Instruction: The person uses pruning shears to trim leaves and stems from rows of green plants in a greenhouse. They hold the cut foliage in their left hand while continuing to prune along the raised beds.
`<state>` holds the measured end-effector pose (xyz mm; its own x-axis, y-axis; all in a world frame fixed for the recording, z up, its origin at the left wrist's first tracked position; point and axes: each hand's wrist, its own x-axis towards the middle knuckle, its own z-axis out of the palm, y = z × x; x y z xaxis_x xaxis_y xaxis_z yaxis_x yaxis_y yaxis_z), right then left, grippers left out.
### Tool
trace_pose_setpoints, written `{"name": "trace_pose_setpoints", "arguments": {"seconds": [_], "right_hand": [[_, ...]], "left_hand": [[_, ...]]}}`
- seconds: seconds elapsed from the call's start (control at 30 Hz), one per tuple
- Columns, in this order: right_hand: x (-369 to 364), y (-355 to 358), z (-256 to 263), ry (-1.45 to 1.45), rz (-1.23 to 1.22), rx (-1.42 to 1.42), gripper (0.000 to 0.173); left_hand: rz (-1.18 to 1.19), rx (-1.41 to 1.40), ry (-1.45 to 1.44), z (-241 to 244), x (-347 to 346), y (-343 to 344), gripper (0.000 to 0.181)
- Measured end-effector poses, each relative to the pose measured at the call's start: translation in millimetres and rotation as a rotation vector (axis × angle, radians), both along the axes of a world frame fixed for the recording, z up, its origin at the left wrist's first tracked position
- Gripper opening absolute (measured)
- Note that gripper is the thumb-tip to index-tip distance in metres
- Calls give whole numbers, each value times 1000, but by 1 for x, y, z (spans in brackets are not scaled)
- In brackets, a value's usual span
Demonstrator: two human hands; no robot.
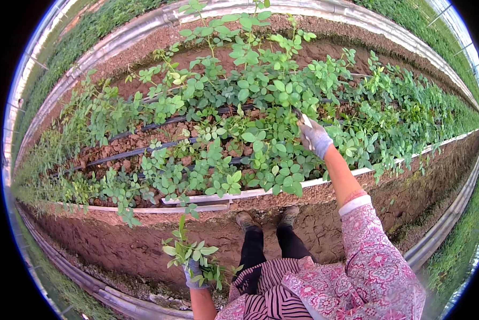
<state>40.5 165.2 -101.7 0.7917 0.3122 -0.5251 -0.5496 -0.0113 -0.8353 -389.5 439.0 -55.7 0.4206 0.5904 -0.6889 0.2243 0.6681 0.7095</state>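
My right hand [314, 137], in a grey glove, reaches into the leafy plants of the raised bed [239, 195]. It is closed on pruning shears [306, 121] with light-coloured handles; their dark blades point up and left among rose-like leaves [289, 98], which partly hide the tips. Low and left of my legs, my left hand [195, 274], also gloved, holds a bunch of cut leafy stems [187, 252] over the soil path. Leaves stick out on both sides of that hand and cover part of its fingers.
Black drip hoses [139, 152] run along the bed over clumpy reddish soil. White edging boards [263, 192] line its near side. My shoes [245, 220] stand on the dirt path [103, 240] close to the bed. Pale curved edging [143, 30] and more greenery lie beyond the bed.
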Motion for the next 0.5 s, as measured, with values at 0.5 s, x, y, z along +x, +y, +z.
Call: {"name": "trace_pose_setpoints", "arguments": {"seconds": [0.5], "right_hand": [[-11,61,85,-507,902,-907,57]], "left_hand": [[-183,91,6,16,36,-4,50]]}}
